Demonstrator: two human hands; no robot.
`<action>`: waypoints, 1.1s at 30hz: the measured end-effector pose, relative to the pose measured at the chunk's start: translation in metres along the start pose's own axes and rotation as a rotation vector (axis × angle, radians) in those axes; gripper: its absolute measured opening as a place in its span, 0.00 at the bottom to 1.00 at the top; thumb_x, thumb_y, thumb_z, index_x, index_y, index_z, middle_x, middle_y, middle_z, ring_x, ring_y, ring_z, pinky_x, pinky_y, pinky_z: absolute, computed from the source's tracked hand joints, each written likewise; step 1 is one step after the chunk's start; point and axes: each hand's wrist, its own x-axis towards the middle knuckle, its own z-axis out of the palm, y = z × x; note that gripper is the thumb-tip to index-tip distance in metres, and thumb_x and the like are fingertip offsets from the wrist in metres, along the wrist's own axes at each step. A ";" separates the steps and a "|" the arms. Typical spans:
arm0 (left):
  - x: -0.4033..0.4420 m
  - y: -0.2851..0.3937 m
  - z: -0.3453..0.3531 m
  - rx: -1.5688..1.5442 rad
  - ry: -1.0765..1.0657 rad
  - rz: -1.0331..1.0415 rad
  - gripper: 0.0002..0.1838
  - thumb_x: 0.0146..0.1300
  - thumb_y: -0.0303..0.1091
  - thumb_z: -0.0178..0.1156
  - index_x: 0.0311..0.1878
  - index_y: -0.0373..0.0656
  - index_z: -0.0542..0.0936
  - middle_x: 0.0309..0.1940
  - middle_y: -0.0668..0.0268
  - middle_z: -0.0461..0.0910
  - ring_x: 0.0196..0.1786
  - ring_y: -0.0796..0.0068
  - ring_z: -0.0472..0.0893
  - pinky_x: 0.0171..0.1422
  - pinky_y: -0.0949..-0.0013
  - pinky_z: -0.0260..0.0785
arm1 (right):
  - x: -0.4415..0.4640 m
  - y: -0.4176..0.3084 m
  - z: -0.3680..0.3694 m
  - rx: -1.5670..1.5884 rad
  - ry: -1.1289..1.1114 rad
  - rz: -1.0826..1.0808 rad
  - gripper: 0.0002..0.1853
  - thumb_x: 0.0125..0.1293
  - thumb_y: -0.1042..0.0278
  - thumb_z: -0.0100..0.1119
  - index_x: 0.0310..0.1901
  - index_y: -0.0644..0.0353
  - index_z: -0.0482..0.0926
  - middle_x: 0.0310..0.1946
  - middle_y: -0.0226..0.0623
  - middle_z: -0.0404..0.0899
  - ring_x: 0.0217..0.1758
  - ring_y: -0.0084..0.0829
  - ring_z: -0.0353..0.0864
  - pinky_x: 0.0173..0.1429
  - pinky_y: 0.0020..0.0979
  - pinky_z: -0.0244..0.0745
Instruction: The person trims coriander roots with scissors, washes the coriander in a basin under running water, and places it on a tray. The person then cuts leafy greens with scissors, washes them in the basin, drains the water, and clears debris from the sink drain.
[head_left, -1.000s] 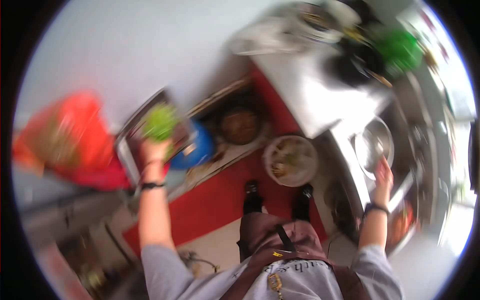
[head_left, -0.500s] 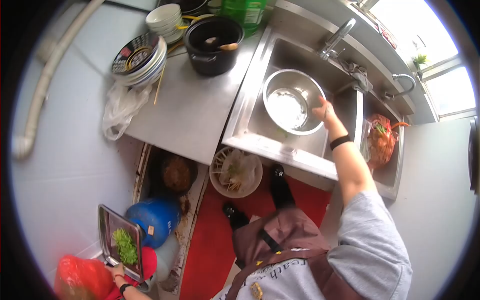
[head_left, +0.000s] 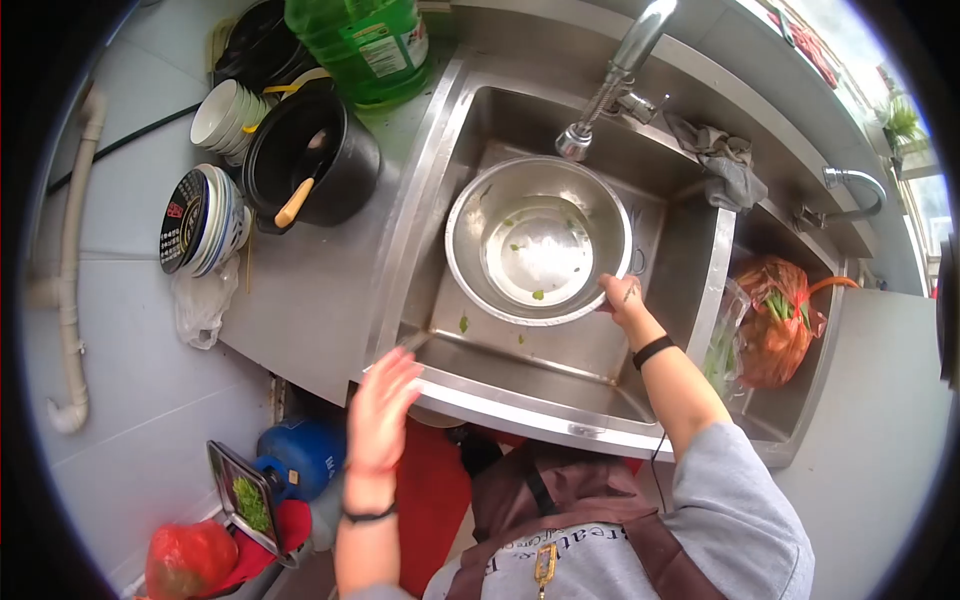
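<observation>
My right hand [head_left: 622,297] grips the rim of a round metal basin [head_left: 540,240] at its lower right. The basin stands in the large sink [head_left: 520,350] under the tap; small green leaf bits lie in it, and a few more lie on the sink floor. My left hand [head_left: 383,410] is raised near the sink's front left corner, fingers stretched and nothing in it. At the lower left, green leaves [head_left: 250,503] lie in a metal tray [head_left: 228,475], well away from both hands.
Left counter: black pot [head_left: 345,165] with a ladle, stacked bowls [head_left: 225,115], plates [head_left: 205,220], green bottle [head_left: 365,45]. Above the basin hangs a tap [head_left: 620,75]. The right sink holds a red bag [head_left: 775,330]. A blue gas cylinder [head_left: 305,455] stands below the counter.
My left hand has let go of the leaf tray and moved to the sink's front edge. The view has shifted closer to the sink; my right hand still holds the basin rim.
</observation>
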 end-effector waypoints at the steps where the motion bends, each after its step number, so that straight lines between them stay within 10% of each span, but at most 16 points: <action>1: 0.033 -0.028 0.026 0.010 -0.013 -0.064 0.32 0.67 0.33 0.59 0.71 0.41 0.58 0.68 0.50 0.60 0.69 0.60 0.64 0.66 0.58 0.65 | -0.007 -0.012 0.000 0.027 -0.007 -0.082 0.11 0.54 0.76 0.59 0.40 0.69 0.77 0.31 0.41 0.79 0.26 0.36 0.79 0.26 0.37 0.78; 4: 0.112 -0.070 0.099 -0.042 0.332 -0.502 0.38 0.64 0.43 0.62 0.71 0.39 0.58 0.67 0.50 0.62 0.68 0.52 0.65 0.62 0.38 0.63 | -0.045 -0.064 -0.006 -0.014 0.003 -0.295 0.05 0.51 0.76 0.56 0.29 0.68 0.77 0.20 0.35 0.76 0.22 0.30 0.78 0.19 0.33 0.72; 8: 0.175 -0.161 0.123 -0.090 0.062 -0.757 0.33 0.64 0.47 0.60 0.64 0.32 0.66 0.58 0.46 0.73 0.55 0.47 0.77 0.53 0.36 0.70 | -0.090 -0.087 -0.033 -0.650 0.070 -0.745 0.08 0.51 0.69 0.58 0.26 0.67 0.77 0.15 0.41 0.76 0.21 0.29 0.80 0.26 0.33 0.73; 15: 0.157 -0.233 0.242 0.585 -0.289 -0.433 0.26 0.64 0.46 0.56 0.56 0.33 0.73 0.48 0.46 0.79 0.45 0.50 0.82 0.42 0.44 0.76 | -0.228 -0.119 -0.026 -0.927 -0.105 -0.892 0.13 0.55 0.66 0.68 0.25 0.64 0.74 0.16 0.40 0.74 0.18 0.31 0.74 0.26 0.30 0.69; 33: 0.100 -0.232 0.282 0.793 -0.824 -0.385 0.22 0.64 0.42 0.56 0.49 0.29 0.77 0.40 0.50 0.81 0.39 0.56 0.84 0.36 0.56 0.78 | -0.249 -0.123 0.013 -0.894 -0.141 -0.805 0.07 0.59 0.76 0.65 0.33 0.66 0.76 0.19 0.38 0.78 0.21 0.23 0.79 0.27 0.24 0.74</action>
